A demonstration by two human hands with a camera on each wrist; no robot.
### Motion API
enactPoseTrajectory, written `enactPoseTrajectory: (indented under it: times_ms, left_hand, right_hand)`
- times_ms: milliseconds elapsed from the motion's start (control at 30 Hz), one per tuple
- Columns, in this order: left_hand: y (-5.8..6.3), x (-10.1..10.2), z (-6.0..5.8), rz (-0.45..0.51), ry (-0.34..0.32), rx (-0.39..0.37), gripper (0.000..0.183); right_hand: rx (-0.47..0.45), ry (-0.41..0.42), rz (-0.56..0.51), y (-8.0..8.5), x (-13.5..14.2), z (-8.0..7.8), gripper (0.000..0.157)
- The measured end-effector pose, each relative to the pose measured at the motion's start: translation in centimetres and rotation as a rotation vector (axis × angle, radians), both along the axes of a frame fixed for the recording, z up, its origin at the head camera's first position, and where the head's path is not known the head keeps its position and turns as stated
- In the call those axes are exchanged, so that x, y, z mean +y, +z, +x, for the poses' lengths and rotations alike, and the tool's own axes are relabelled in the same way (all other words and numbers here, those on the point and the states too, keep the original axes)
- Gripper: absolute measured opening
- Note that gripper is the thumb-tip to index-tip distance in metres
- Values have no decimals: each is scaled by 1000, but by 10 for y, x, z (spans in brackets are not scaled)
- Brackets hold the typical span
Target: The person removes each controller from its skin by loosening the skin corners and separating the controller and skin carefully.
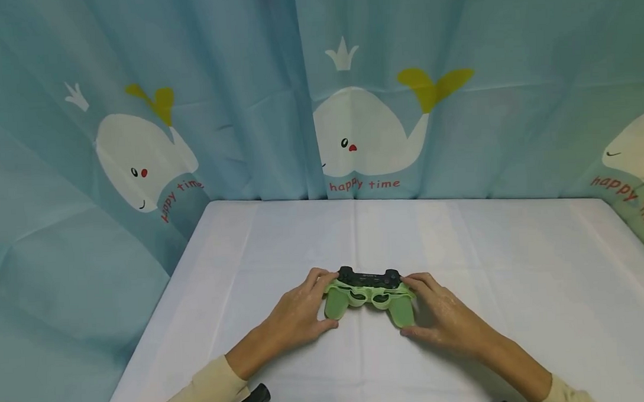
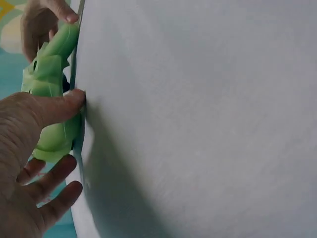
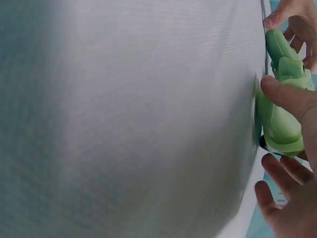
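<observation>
A black game controller [image 1: 368,280] lies low over the white table, its back edge and shoulder buttons bare. A pale green rubbery cover [image 1: 336,304] wraps its two handles and near side. My left hand [image 1: 296,314] holds the left end, index finger at the far corner and thumb by the handle's tip. At the other end, my right hand [image 1: 454,317] grips in the same way, thumb against the right handle. In the left wrist view the left thumb [image 2: 67,105] overlaps the green cover, and the other fingers spread below it. The controller's underside is hidden.
The white-clothed table [image 1: 435,238] has its far edge against a blue curtain [image 1: 245,138] printed with whales. A black cylindrical device [image 1: 254,398] sits by the left cuff. The curtain also runs along the left side.
</observation>
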State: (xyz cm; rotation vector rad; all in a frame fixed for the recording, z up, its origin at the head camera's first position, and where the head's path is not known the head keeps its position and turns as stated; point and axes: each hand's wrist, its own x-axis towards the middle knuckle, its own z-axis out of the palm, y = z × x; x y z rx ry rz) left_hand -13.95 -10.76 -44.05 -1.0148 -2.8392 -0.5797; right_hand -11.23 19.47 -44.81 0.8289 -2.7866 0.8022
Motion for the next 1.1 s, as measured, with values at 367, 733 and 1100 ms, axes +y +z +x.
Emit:
enactPoseTrajectory:
  times_ms: [367,733,1100]
  left_hand:
    - [4,5,-14,-44,-44,141,61]
    - [4,8,-14,-61,-19,222,46]
    - [3,7,-11,-75,-17,254,42]
  right_hand:
    - [91,69,-53,-2,1,-3,59]
    - [95,21,1,-4,-2,-1,59]
    - [102,54,-41,-1,-1,-5,54]
